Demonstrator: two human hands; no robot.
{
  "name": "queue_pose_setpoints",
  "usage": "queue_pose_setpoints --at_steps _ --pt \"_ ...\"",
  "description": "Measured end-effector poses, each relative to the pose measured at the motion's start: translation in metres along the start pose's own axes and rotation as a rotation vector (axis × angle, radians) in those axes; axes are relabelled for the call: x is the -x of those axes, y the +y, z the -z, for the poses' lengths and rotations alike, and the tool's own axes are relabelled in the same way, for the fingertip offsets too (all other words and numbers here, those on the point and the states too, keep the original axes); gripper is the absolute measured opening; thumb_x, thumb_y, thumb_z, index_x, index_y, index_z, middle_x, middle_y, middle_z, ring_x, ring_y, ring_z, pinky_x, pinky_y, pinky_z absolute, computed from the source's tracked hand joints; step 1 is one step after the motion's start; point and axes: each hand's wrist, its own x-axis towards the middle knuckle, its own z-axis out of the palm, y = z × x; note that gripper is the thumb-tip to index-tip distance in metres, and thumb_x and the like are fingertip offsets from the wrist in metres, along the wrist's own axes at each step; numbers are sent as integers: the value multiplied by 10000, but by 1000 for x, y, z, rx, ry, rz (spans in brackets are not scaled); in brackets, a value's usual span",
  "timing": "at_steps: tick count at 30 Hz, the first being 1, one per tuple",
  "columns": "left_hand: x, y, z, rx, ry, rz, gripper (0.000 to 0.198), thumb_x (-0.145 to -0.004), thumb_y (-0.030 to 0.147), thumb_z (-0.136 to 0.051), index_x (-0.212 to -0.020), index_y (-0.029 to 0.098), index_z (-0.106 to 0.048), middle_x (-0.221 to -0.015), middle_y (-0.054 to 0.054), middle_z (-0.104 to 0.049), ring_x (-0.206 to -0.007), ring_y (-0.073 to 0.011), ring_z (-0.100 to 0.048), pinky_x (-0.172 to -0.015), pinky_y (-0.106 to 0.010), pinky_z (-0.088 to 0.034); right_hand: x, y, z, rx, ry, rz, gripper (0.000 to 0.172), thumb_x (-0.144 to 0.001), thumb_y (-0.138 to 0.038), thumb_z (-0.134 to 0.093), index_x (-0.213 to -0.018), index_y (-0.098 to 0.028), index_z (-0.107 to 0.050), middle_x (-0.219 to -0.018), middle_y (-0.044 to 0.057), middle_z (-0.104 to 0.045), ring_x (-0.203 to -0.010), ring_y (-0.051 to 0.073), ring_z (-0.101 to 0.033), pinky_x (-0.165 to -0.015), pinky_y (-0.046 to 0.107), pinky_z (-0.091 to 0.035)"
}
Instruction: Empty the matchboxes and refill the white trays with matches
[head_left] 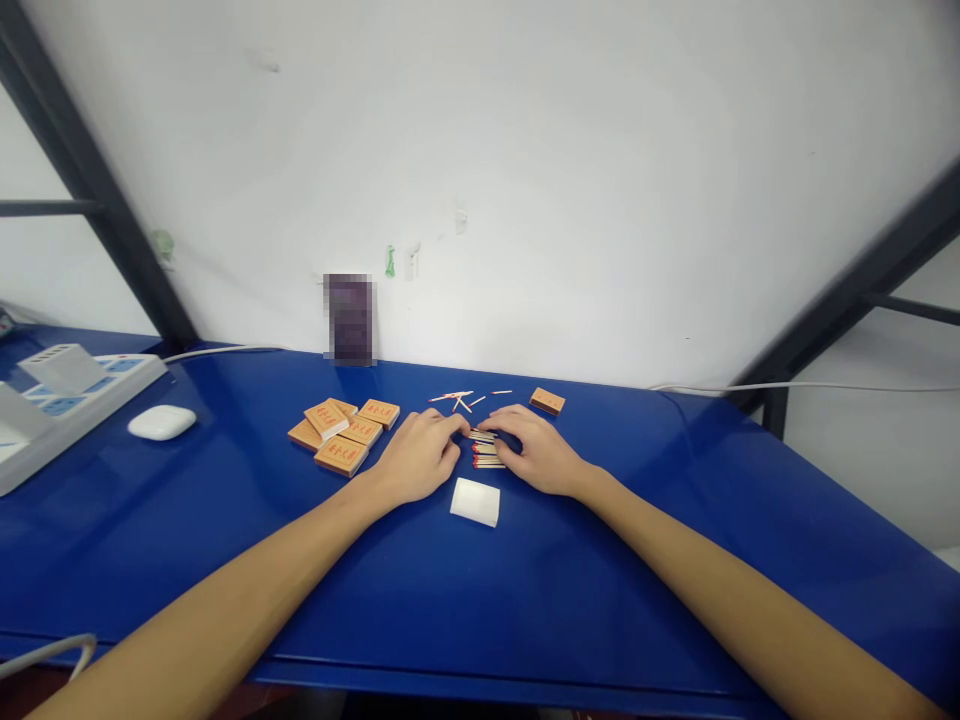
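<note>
Wooden matches with red heads lie in a row on the blue tabletop between my hands, heads to the left. My left hand rests curled beside them, its index fingertip at the upper matches and its thumb tucked close. Arched over the right ends is my right hand, with a gap between index finger and thumb; both touch the matches. Its palm hides part of the row. A small white matchbox tray lies just in front of the row. Behind my fingertips, several loose matches are scattered.
Several orange matchboxes are heaped left of my left hand. Another matchbox lies behind my right hand. Farther left are a white earphone case and a power strip. A blurred dark rectangle leans against the wall.
</note>
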Motion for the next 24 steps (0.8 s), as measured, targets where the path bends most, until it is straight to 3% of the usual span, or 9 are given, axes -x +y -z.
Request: queue_pose_setpoints --at_steps 5,9,15,19,24 --pt "-1 0 0 -17 30 36 255 -866 104 -434 -1009 197 -624 -932 -37 -690 -890 -229 -619 -816 -374 -453 0 0 0 -2 -1 0 326 -855 -86 -504 -1123 -193 -655 -1069 80 -701 -1052 237 -602 -930 426 -514" --pt "2 7 6 -15 -25 34 257 -885 118 -392 -1003 207 -603 -919 -33 -686 -880 -232 -632 -830 -387 -458 0 0 1 -8 1 -11 331 -848 -82 -504 -1119 -194 -657 -1064 76 -701 -1037 232 -604 -919 418 -517" --pt "9 20 13 94 -143 32 259 -954 206 -306 -1146 214 -480 -1182 -72 -638 -1146 -255 -582 -960 -439 -443 0 -1 1 -17 -2 -11 334 -841 -73 -502 -1110 -195 -660 -1073 74 -702 -1059 229 -605 -937 411 -510" --pt "9 24 17 246 -200 122 280 -1006 302 -232 -1169 247 -454 -1290 -51 -592 -1254 -227 -519 -1082 -482 -367 1 0 0 -15 3 -1 326 -864 -96 -496 -1131 -192 -659 -1108 81 -707 -1099 229 -614 -956 409 -508" --pt "10 29 22 318 -300 160 373 -1027 344 -152 -1279 282 -419 -1415 -40 -519 -1421 -225 -366 -1188 -578 -181 1 0 1 -9 10 10 318 -884 -114 -491 -1141 -202 -656 -1114 79 -708 -1106 226 -619 -959 412 -510"
